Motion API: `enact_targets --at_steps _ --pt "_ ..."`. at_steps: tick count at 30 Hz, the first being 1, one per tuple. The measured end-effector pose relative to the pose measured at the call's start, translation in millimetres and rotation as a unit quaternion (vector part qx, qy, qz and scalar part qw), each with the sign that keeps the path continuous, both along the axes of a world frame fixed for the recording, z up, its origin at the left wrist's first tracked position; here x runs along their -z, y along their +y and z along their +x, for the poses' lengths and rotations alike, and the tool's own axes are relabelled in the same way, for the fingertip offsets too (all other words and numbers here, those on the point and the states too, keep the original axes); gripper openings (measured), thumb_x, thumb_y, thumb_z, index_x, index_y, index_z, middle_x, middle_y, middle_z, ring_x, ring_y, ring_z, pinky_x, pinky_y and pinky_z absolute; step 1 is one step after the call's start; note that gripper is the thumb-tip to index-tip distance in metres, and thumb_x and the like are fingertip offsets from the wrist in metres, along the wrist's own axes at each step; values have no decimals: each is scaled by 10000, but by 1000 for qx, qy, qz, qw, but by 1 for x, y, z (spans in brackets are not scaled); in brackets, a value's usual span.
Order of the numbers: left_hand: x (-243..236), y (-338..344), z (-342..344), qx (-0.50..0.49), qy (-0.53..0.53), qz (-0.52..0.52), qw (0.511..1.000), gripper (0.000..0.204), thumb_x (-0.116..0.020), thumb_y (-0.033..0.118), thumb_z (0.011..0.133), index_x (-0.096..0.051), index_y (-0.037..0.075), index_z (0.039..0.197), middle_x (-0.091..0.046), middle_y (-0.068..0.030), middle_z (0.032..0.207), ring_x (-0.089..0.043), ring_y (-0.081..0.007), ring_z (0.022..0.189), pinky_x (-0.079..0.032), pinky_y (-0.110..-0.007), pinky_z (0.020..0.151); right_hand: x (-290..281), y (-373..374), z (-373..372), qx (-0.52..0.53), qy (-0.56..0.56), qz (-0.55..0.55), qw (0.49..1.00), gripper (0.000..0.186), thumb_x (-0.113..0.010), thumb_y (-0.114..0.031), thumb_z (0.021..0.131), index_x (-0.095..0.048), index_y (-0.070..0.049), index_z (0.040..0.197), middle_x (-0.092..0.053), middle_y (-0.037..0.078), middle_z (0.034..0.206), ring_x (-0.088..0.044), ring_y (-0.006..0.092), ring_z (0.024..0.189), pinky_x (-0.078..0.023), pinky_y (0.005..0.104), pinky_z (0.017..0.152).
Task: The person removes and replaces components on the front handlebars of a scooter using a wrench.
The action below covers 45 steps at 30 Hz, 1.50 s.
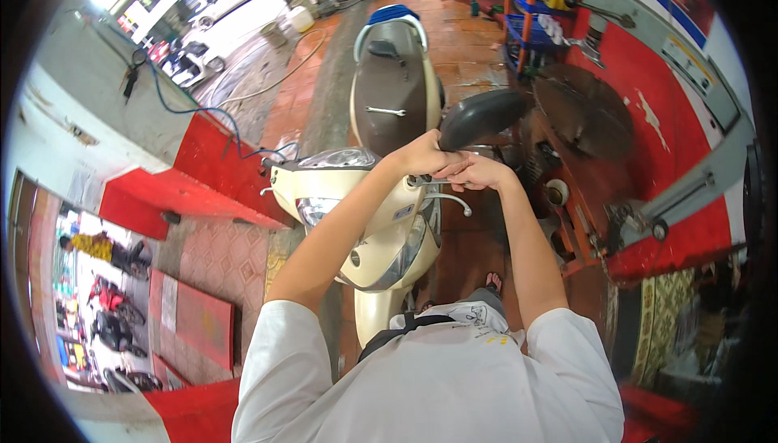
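Note:
I stand at the front of a cream scooter (pixel 381 252). My left hand (pixel 428 156) reaches across to the handlebar end on my right, closed at the foot of a black rear-view mirror (pixel 484 117). Right against it, my right hand (pixel 480 174) has its fingers bent and pressed together; what they hold is hidden. Just below the hands a silver brake lever (pixel 454 200) sticks out. On the brown seat (pixel 393 131) lie a wrench (pixel 385 111) and a loose black mirror (pixel 384 48).
A blue cloth (pixel 395 13) rests at the seat's rear. To the right stand a shelf rack (pixel 531 13) with bottles and a round dark metal plate (pixel 583 111). A blue hose (pixel 219 111) hangs on the left wall, above a red ramp board (pixel 194 321). Parked motorbikes (pixel 117 329) stand outside.

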State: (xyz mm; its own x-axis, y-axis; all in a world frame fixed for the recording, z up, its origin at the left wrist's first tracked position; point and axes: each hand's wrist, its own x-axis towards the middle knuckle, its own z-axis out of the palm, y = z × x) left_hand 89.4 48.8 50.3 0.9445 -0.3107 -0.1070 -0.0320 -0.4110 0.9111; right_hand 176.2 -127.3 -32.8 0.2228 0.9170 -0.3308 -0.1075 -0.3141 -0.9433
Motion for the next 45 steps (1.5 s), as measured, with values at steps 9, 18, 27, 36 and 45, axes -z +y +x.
enact_targets --at_steps 9,18,27,36,45 --pt "-12 -4 -1 5 12 -28 1000 175 -663 141 851 -685 -6 945 -618 -33 701 -532 -97 548 -411 -268 474 -9 -1 -27 92 49 -8 995 327 -570 -23 924 -670 -61 1233 -614 57 786 -404 43 489 -274 195 397" --pt "-10 -2 -4 -23 -33 4 999 262 -648 262 917 -640 40 780 -520 -3 563 -465 -91 446 -364 -280 428 -7 2 -98 170 67 30 983 317 -444 -128 1019 -591 -106 1299 -454 -45 703 -316 31 498 -221 196 409" --pt "-2 -10 -6 -58 -99 82 990 321 -656 276 906 -649 -44 884 -592 -82 666 -553 -176 641 -472 -362 641 -19 10 -141 250 155 17 956 266 -400 -271 1065 -544 -100 920 -291 -103 589 -216 13 444 -146 218 391" --pt "2 -10 0 -73 -93 99 988 296 -665 266 887 -683 -22 955 -657 -142 747 -610 -195 718 -501 -381 730 -10 14 -141 259 128 26 957 292 -421 -294 1057 -521 -116 848 -301 -106 576 -219 11 433 -137 220 382" --pt "18 -9 12 -164 -120 89 975 253 -646 180 845 -673 -28 986 -686 -157 776 -661 -203 742 -520 -366 726 -28 1 -71 63 77 -76 992 321 -440 -305 1054 -641 -59 1008 -304 -103 564 -232 21 429 -172 221 379"
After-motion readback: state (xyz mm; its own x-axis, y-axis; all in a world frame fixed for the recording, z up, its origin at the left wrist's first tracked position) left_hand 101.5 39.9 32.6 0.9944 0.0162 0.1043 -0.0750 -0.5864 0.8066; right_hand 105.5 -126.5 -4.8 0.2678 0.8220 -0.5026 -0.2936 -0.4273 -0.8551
